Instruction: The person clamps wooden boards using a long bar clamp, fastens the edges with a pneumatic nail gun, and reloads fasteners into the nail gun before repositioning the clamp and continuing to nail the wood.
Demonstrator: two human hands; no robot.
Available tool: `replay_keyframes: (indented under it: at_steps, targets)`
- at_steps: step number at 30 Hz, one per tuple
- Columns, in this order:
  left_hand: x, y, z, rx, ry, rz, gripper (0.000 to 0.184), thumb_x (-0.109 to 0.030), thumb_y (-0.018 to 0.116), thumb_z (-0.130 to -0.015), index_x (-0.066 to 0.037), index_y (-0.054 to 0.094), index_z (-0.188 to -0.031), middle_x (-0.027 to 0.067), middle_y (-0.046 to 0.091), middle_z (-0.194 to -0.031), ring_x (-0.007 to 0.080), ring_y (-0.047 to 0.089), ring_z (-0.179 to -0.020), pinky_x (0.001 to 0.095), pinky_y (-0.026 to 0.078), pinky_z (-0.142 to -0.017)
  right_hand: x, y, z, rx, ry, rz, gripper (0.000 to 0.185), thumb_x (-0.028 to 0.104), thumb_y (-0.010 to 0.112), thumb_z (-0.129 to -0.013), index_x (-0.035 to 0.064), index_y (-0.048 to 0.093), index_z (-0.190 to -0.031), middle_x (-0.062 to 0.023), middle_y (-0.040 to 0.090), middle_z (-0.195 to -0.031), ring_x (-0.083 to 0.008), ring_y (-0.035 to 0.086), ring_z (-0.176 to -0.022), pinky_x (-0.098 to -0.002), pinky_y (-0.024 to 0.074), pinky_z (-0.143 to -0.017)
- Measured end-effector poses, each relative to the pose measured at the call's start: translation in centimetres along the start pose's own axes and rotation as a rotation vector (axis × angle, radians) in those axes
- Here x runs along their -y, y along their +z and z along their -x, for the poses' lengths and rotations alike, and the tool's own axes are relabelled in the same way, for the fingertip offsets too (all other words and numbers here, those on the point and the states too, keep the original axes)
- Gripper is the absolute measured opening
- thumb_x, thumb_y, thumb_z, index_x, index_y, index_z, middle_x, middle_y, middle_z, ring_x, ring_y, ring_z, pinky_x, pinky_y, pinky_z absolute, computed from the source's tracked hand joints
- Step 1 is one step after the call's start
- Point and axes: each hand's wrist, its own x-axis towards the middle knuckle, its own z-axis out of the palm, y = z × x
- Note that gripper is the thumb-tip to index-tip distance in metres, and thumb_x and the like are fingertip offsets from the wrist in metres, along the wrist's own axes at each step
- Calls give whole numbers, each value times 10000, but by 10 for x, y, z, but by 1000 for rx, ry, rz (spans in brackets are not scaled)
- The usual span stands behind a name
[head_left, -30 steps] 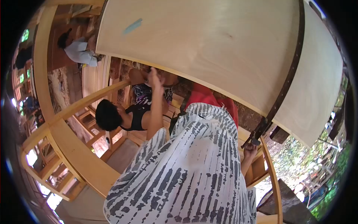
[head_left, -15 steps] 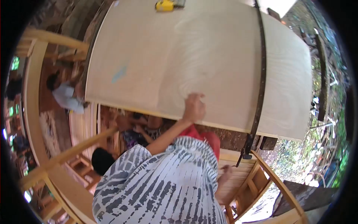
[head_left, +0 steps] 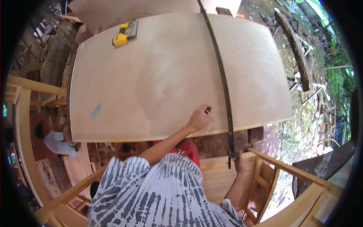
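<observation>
A wide pale plywood panel lies in front of me. A long dark bar clamp runs across it from the far edge to the near edge. My left hand hovers over or rests on the panel near its front edge, left of the bar, with fingers curled; a small dark spot shows among them, too unclear to name. My right hand is at the clamp's near end, below the panel edge, its fingers round the dark clamp screw. A yellow nail gun lies at the panel's far left.
Wooden frame rails stand close on both sides of me. At the left a person in a light shirt is bent low. Another pale sheet lies beyond the panel. A dark plank is on the right, over littered ground.
The view has shifted, so the panel and clamp appear further left and the whole nail gun shows. My right hand has risen to the clamp's near end. My left hand's fingers have curled more.
</observation>
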Motion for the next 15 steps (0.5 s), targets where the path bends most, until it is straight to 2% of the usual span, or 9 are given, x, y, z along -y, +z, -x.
replay_keyframes:
  at_steps: [1, 3, 5, 7, 9, 11, 13, 14, 15]
  targets:
    - [-6, 5, -23, -9, 29, -9, 411, -200, 777, -912, 29, 631, -1220, 175, 684, -1117, 258, 696, -995, 389, 568, -881, -32, -11, -38, 193, 50, -30, 562, 670, 491, -1071, 130, 646, -1079, -75, 686, -1010, -249, 660, -1031, -429, 511, -951]
    - [7, 22, -77, -281, -35, -71, 578, -263, 804, -901, 32, 553, -1331, 212, 658, -1148, 304, 674, -1071, 399, 546, -972, 43, 95, 35, 52, 197, -60, 563, 706, 463, -1064, 174, 587, -928, -13, 538, -726, -206, 569, -643, -353, 497, -609]
    - [36, 30, -148, -414, -38, -112, 660, -308, 820, -898, 42, 513, -1365, 216, 644, -1166, 309, 664, -1082, 399, 544, -964, 29, 105, 38, 84, 85, -85, 586, 711, 447, -1067, 162, 600, -933, 5, 513, -656, -150, 463, -484, -310, 372, -438]
    - [44, 29, -189, -552, -79, -132, 743, -353, 837, -895, 52, 473, -1400, 219, 629, -1185, 313, 654, -1093, 399, 542, -956, 16, 111, 56, 131, 121, -70, 605, 697, 423, -1082, 136, 611, -957, 35, 482, -622, -91, 419, -467, -264, 318, -423]
    - [37, 17, -227, -499, -292, 244, 848, -476, 849, -881, 50, 458, -1419, 178, 629, -1113, 270, 667, -1006, 412, 553, -909, 32, 154, 99, 79, 206, -109, 575, 627, 441, -1106, 108, 637, -953, 39, 451, -598, -89, 400, -458, -259, 303, -413]
    - [9, 0, -227, -271, -452, 500, 690, -559, 731, -978, 16, 570, -1322, 135, 650, -1086, 243, 681, -996, 379, 590, -792, 36, 202, 130, -63, 194, 0, 496, 515, 432, -1128, 139, 716, -972, 60, 527, -635, -60, 395, -461, -263, 283, -425]
    - [0, -5, -223, -54, -513, 1070, 458, -531, 725, -989, -80, 650, -1019, 16, 627, -815, 156, 667, -738, 312, 551, -593, 23, 227, 141, -127, 167, 57, 491, 507, 437, -1128, 134, 715, -972, 56, 535, -638, -64, 409, -467, -263, 295, -431]
    - [6, -8, -225, -49, -514, 1063, 458, -531, 725, -989, -80, 650, -1019, 16, 627, -815, 156, 667, -738, 312, 551, -593, 14, 236, 140, -124, 141, 71, 488, 503, 439, -1128, 131, 715, -973, 54, 539, -639, -67, 416, -471, -264, 302, -434]
    - [13, -10, -226, -60, -533, 1009, 352, -441, 738, -976, -121, 595, -945, -17, 565, -749, 126, 588, -649, 291, 481, -528, 4, 244, 138, -115, 118, 72, 486, 500, 441, -1128, 129, 715, -973, 52, 543, -640, -69, 423, -474, -264, 308, -437]
